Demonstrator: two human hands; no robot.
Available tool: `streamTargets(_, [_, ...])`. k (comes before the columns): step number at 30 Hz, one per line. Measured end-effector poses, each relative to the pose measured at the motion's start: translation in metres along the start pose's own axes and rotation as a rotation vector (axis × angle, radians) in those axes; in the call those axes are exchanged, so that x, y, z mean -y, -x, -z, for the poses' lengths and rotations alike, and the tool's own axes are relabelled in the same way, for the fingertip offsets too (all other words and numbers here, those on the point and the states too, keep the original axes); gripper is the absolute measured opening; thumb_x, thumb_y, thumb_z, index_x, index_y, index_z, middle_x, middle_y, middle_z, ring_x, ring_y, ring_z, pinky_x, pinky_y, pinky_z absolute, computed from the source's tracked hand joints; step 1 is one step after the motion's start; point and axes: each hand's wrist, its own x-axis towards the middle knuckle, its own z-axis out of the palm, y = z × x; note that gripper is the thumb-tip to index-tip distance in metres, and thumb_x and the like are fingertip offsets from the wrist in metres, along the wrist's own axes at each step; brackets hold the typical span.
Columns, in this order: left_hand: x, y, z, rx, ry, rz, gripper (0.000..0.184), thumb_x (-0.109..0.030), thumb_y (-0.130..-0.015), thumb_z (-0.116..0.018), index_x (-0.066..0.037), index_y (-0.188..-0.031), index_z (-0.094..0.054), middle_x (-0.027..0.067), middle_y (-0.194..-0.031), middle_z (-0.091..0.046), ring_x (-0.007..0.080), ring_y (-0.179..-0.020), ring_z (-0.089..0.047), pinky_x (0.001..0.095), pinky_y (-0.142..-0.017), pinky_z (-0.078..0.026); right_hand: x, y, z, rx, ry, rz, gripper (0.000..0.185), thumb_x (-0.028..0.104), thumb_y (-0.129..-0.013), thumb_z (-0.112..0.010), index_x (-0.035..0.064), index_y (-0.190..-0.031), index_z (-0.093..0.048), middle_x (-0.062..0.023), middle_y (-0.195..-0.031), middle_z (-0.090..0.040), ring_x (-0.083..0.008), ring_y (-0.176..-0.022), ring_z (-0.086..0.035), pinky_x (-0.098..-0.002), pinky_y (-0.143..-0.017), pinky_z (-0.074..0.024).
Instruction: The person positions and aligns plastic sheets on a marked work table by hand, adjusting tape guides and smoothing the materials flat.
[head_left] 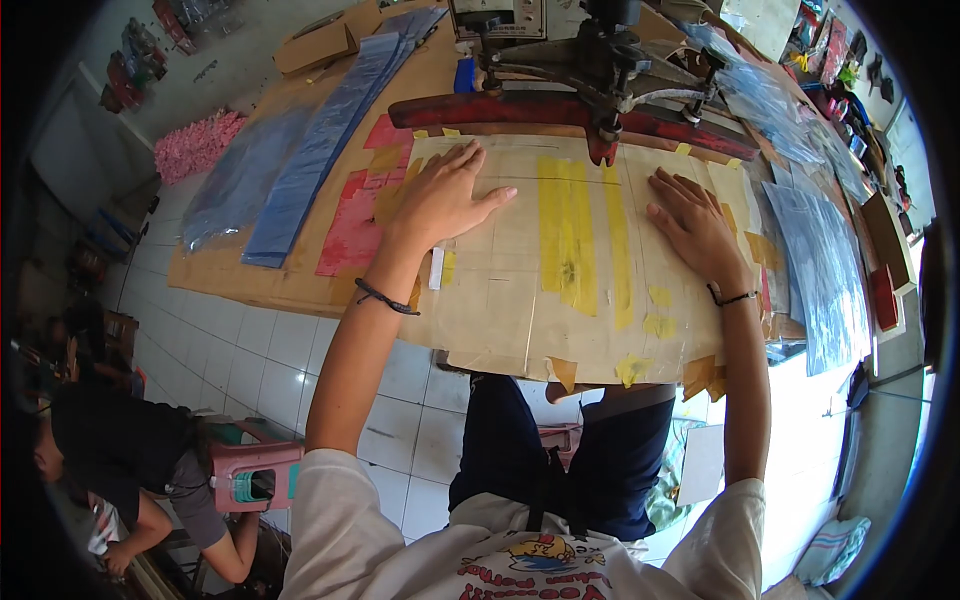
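My left hand (445, 195) lies flat with fingers spread on the upper left of a tan board (490, 320). On the board's upper right, my right hand (698, 228) rests with its fingers stretched out. Neither hand holds anything. Yellow tape strips (568, 235) run down the board between the hands. Just beyond the fingertips, a long red metal bar (480, 107) of a machine (590, 70) spans the board's far edge. A small white strip (436, 268) sits beside my left wrist.
Clear plastic sheets (335, 130) lie on the table's left, more plastic sheets (820, 265) on the right. Red material (350, 225) is left of the board. A cardboard box (325, 45) stands at the back left. Another person (130, 440) bends near a pink stool (255, 475) at lower left.
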Motion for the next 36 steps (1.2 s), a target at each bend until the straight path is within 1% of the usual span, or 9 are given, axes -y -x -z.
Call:
streamTargets(6, [-0.003,0.001,0.004,0.019,-0.015,0.010,0.089,-0.064,-0.096,-0.052,0.003,-0.153,-0.039,0.0151,-0.163,-0.035,0.0339,-0.148,-0.037,0.0419,-0.122,-0.033,0.001,0.000,0.001,-0.021,-0.005,0.012,0.054,0.044,-0.104,-0.051,0.0069,-0.143,-0.058,-0.0112,-0.154,-0.050,-0.0297,-0.145,-0.041,-0.0430,-0.121,-0.0277])
streamTargets(12, [0.001,-0.001,0.001,0.012,-0.012,0.008,0.088,-0.062,-0.096,-0.053,0.004,-0.153,-0.039,0.0153,-0.163,-0.035,0.0330,-0.148,-0.037,0.0412,-0.122,-0.032,-0.006,-0.001,-0.003,-0.051,-0.006,0.051,0.054,0.044,-0.104,-0.051,0.0055,-0.141,-0.059,-0.0120,-0.152,-0.052,-0.0294,-0.144,-0.042,-0.0439,-0.120,-0.0274])
streamTargets(15, [0.000,0.000,0.000,-0.002,0.027,0.010,0.087,-0.061,-0.096,-0.054,0.005,-0.151,-0.041,0.0183,-0.161,-0.037,0.0305,-0.148,-0.037,0.0431,-0.124,-0.029,-0.006,-0.002,-0.003,-0.054,-0.022,0.053,0.054,0.044,-0.103,-0.051,0.0048,-0.140,-0.060,-0.0121,-0.152,-0.052,-0.0293,-0.143,-0.043,-0.0445,-0.120,-0.0272])
streamTargets(18, [-0.001,0.000,0.002,0.004,0.006,0.015,0.087,-0.061,-0.096,-0.054,0.005,-0.151,-0.041,0.0177,-0.161,-0.037,0.0303,-0.148,-0.037,0.0439,-0.124,-0.029,-0.007,-0.003,-0.003,-0.057,-0.028,0.056,0.054,0.043,-0.103,-0.051,0.0047,-0.140,-0.060,-0.0122,-0.151,-0.053,-0.0292,-0.143,-0.043,-0.0447,-0.119,-0.0274])
streamTargets(21, [-0.002,0.001,0.004,0.013,-0.017,0.017,0.086,-0.061,-0.097,-0.053,0.004,-0.153,-0.040,0.0156,-0.163,-0.034,0.0327,-0.148,-0.036,0.0409,-0.123,-0.031,-0.008,-0.002,-0.004,-0.062,-0.027,0.061,0.053,0.043,-0.104,-0.051,0.0051,-0.140,-0.059,-0.0122,-0.151,-0.053,-0.0292,-0.143,-0.043,-0.0446,-0.119,-0.0275])
streamTargets(30, [0.003,-0.001,-0.002,-0.017,-0.018,0.008,0.085,-0.061,-0.097,-0.052,0.003,-0.152,-0.042,0.0151,-0.162,-0.036,0.0320,-0.148,-0.037,0.0412,-0.123,-0.031,-0.007,-0.001,-0.003,-0.051,-0.035,0.054,0.052,0.043,-0.104,-0.050,0.0067,-0.140,-0.059,-0.0128,-0.152,-0.052,-0.0296,-0.144,-0.042,-0.0444,-0.119,-0.0266])
streamTargets(33, [0.001,0.002,0.005,0.006,0.012,0.037,0.080,-0.058,-0.099,-0.051,0.001,-0.152,-0.042,0.0142,-0.163,-0.036,0.0320,-0.148,-0.036,0.0411,-0.123,-0.031,-0.006,0.000,-0.002,-0.047,-0.045,0.052,0.052,0.043,-0.105,-0.049,0.0070,-0.140,-0.060,-0.0130,-0.152,-0.052,-0.0295,-0.144,-0.042,-0.0445,-0.119,-0.0265])
streamTargets(36, [0.010,0.001,-0.001,-0.050,0.074,0.031,0.067,-0.052,-0.103,-0.047,-0.002,-0.149,-0.049,0.0146,-0.159,-0.042,0.0321,-0.146,-0.041,0.0401,-0.120,-0.034,-0.007,0.001,-0.002,-0.047,-0.063,0.038,0.051,0.043,-0.105,-0.049,0.0075,-0.140,-0.060,-0.0130,-0.152,-0.052,-0.0294,-0.144,-0.042,-0.0446,-0.120,-0.0264])
